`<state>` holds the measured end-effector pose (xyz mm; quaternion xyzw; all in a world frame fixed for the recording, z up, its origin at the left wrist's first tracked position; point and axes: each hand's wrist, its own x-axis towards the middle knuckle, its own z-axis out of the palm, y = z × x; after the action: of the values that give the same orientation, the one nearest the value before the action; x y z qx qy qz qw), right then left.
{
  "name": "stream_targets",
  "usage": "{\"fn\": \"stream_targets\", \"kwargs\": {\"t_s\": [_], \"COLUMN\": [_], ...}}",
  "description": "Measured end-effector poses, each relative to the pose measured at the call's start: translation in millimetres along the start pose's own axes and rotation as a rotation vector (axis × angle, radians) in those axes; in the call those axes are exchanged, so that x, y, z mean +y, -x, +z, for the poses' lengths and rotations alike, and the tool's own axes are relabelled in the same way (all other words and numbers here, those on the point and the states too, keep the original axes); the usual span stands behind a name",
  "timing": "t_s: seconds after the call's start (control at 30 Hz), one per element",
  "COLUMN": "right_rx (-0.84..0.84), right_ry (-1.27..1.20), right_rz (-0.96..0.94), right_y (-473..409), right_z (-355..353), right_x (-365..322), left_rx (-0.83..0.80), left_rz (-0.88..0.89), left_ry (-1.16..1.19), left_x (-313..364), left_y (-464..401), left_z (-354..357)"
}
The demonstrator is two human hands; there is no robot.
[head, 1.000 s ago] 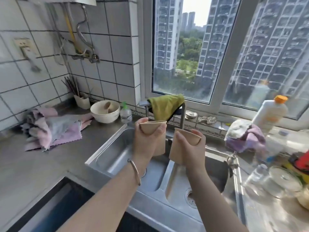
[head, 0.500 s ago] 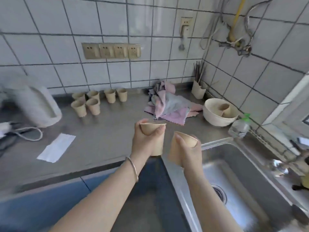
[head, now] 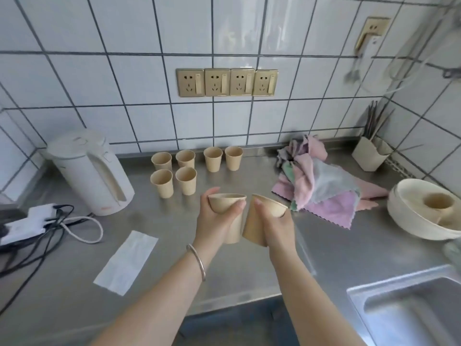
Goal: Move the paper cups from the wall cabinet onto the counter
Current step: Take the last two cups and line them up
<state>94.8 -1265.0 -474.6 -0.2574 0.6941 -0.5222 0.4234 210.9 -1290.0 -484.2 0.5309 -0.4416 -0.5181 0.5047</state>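
— Where are the cups I am carrying?

— You are holding one paper cup (head: 228, 208) in your left hand (head: 214, 221) and a tilted cup (head: 264, 221) in your right hand (head: 277, 227); the fingers are clenching around each, above the table (head: 174, 270).

— How am I setting them down well?

— Be aiming just beside the six cups (head: 187, 168) near the wall, keeping each upright and away from the cloths (head: 321, 186).

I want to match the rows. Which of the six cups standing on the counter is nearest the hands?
The front-row right cup, next to the front-row left cup. It stands closest to the left hand; the other four stand behind, by the wall.
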Motion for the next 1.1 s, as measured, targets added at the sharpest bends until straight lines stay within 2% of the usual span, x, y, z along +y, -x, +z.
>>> {"fn": "stream_targets", "kwargs": {"t_s": [0.43,0.77,0.97,1.1], "right_rx": [-0.178,-0.291,-0.354,-0.337], "right_ry": [0.099,0.155,0.232,0.262], "right_rz": [0.095,0.067,0.037,0.008], "right_y": [-147,-234,-265,-281], "right_z": [66,90,103,111], "right_x": [-7,1,20,31], "left_rx": [0.071,0.181,0.218,0.229], "left_rz": [-0.152,-0.275,-0.262,-0.204], "left_ry": [0.008,0.041,-0.079,-0.12], "left_x": [-42,-71,-92,-105], "left_y": [-143,-212,-246,-262], "left_z": [16,36,35,36]}}
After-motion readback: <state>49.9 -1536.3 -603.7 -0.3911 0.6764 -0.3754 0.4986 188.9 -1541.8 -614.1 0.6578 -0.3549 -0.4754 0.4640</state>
